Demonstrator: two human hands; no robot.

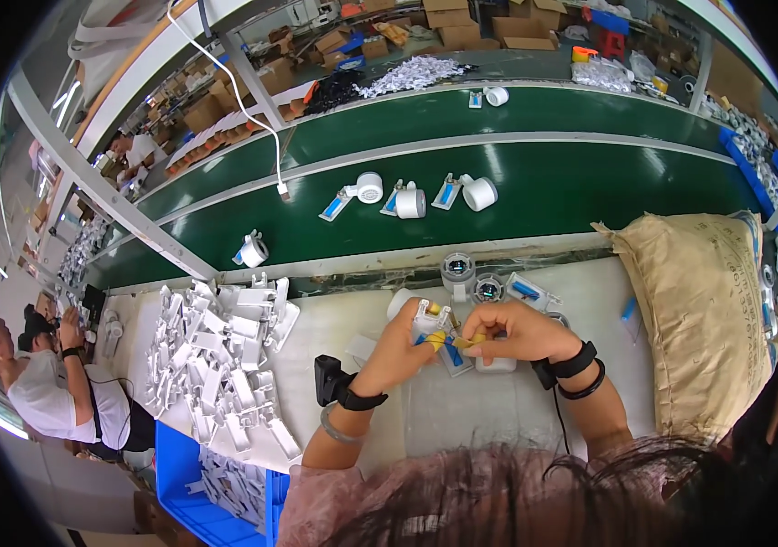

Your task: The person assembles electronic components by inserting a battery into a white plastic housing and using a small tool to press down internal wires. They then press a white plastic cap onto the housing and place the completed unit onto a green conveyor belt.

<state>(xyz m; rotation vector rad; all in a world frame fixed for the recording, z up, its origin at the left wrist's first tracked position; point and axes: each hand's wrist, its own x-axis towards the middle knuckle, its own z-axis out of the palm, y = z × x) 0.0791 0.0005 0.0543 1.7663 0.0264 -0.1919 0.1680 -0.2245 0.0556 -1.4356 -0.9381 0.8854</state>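
Observation:
At the bench's middle, my left hand (395,348) is closed around a white plastic fitting (432,317). My right hand (524,332) pinches close beside it, fingertips nearly meeting the left ones; what it grips is too small to make out. Yellow covers show on some fingertips. Below the fingers lies a white piece with a blue strip (454,357). Just beyond the hands stand round white housings with dark round insides (458,269) (489,289). Next to them lies another white part with a blue strip (528,290).
A heap of white plastic brackets (216,351) lies left, above a blue bin (179,483) with more parts. A brown sack (695,319) stands right. Several white assemblies (478,193) rest on the green conveyor (553,191). A white cable (252,118) hangs down. A person (70,392) sits at left.

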